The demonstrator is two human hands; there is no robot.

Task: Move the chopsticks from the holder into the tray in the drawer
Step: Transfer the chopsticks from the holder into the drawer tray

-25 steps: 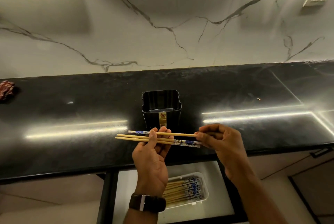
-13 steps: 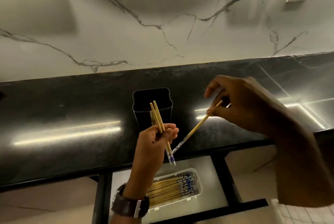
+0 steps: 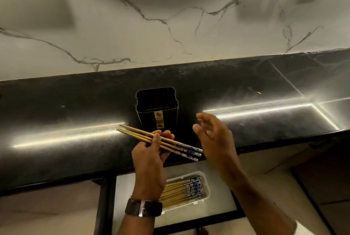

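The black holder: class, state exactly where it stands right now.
In the head view the black holder stands upright at centre on the dark counter, just behind the left hand gripping chopsticks.

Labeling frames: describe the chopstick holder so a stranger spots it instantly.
Find the black countertop under the marble wall. At its middle stands the holder, a black square-mouthed upright box behind the left hand. Its yellow front label marks it apart from the white tray below.

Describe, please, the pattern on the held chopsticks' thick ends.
Blue-and-white floral print on the chopsticks, head view.
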